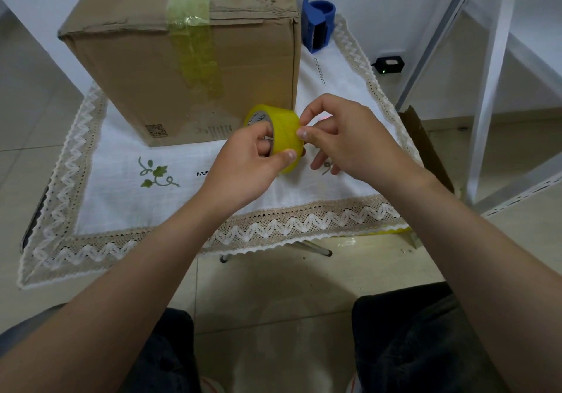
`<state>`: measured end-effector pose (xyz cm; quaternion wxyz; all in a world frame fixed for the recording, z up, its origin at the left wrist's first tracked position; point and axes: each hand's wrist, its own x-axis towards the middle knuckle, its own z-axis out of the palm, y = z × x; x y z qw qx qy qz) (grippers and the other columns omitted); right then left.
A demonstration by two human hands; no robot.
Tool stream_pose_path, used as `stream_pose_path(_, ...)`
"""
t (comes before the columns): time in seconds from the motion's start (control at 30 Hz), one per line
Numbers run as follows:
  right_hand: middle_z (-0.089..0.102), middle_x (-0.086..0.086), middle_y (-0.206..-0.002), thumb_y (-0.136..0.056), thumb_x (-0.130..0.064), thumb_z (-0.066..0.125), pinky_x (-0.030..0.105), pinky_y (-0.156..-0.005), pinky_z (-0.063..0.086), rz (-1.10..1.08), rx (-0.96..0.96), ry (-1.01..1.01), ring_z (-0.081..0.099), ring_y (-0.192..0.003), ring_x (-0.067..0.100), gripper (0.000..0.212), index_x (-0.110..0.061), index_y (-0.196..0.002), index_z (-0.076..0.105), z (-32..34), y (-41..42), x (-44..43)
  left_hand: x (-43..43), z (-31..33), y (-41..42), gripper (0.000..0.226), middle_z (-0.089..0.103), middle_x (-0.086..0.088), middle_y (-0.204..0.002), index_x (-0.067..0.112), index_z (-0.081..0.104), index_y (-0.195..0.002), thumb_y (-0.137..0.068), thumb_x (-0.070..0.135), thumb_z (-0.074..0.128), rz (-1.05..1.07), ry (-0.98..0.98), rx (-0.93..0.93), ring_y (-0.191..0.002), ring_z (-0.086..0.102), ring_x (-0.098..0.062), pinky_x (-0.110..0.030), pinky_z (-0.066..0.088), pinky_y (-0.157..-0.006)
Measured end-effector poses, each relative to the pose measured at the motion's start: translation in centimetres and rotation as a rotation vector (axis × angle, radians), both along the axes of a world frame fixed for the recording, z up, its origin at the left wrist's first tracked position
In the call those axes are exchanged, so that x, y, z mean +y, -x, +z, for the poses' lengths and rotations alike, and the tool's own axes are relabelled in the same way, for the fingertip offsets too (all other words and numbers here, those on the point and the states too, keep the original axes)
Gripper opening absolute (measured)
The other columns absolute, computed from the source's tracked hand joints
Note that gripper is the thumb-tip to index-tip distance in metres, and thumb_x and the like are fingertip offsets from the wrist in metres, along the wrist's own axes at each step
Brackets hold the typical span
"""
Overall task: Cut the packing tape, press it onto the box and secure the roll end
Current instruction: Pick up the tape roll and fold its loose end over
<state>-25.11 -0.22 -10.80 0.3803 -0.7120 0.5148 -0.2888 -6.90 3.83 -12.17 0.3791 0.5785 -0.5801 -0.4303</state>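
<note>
A yellow tape roll point(281, 131) is held just above the white cloth, in front of the cardboard box point(146, 70). My left hand point(243, 164) grips the roll, with fingers through its core and the thumb on its outer face. My right hand point(343, 137) pinches the roll's outer layer at its right side with thumb and forefinger. A strip of yellowish tape point(194, 43) runs down the box's top seam and front face, stuck flat with some wrinkles.
A blue tape cutter point(317, 21) stands on the cloth right of the box. The lace-edged cloth point(121, 210) covers a small table. A white metal rack point(492, 88) stands at the right, with a black device point(390, 65) on the floor.
</note>
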Motion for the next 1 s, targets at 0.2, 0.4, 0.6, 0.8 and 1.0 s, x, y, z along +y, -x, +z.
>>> stream_pose_path(0.2,0.078,-0.003,-0.076,-0.100,-0.022,0.069,0.015,-0.038,0.042,-0.017,0.030,-0.013,0.074,-0.058,0.017,0.008,-0.019,-0.095,0.063,0.37,-0.14,0.17,-0.02,-0.12,0.03,0.020,0.080,-0.018,-0.098,0.024,0.071,-0.111,-0.091,0.023,0.074,-0.007,0.004,-0.004,-0.099,0.070,-0.050,-0.068,0.053,-0.095)
stream_pose_path(0.4,0.077,-0.001,-0.074,-0.100,-0.021,0.068,0.016,-0.039,0.042,0.001,0.007,-0.026,0.074,-0.058,0.019,0.011,-0.019,-0.091,0.062,0.38,-0.25,0.26,-0.12,-0.12,-0.23,0.019,0.082,-0.006,-0.094,0.020,0.071,-0.113,-0.095,0.013,0.073,-0.008,-0.010,-0.019,-0.098,0.074,-0.043,-0.062,0.056,-0.095)
stream_pose_path(0.6,0.077,-0.002,-0.075,-0.101,-0.022,0.068,0.015,-0.039,0.042,-0.007,0.000,-0.011,0.073,-0.056,0.021,0.009,-0.017,-0.101,0.060,0.39,-0.27,0.28,-0.22,-0.22,-0.33,0.022,0.082,-0.008,-0.097,0.018,0.070,-0.116,-0.095,0.012,0.073,-0.001,-0.013,-0.008,-0.099,0.075,-0.040,-0.062,0.055,-0.097)
stream_pose_path(0.8,0.077,0.000,-0.075,-0.100,-0.021,0.068,0.016,-0.040,0.044,0.008,0.006,-0.037,0.074,-0.057,0.019,0.014,-0.021,-0.087,0.063,0.21,-0.06,0.11,-0.21,-0.49,-0.22,0.023,0.083,-0.001,-0.096,0.024,0.071,-0.115,-0.095,0.014,0.073,-0.016,-0.008,-0.027,-0.098,0.076,-0.036,-0.061,0.056,-0.097)
stream_pose_path(1.0,0.076,-0.002,-0.072,-0.100,-0.022,0.069,0.037,-0.054,0.060,-0.009,-0.004,0.037,0.072,-0.054,0.019,0.011,-0.020,-0.098,0.059,-0.19,-0.14,0.09,-0.37,-0.55,-0.37,0.026,0.083,-0.001,-0.097,0.021,0.069,-0.119,-0.094,0.015,0.073,-0.011,-0.012,-0.021,-0.098,0.078,-0.030,-0.059,0.056,-0.099)
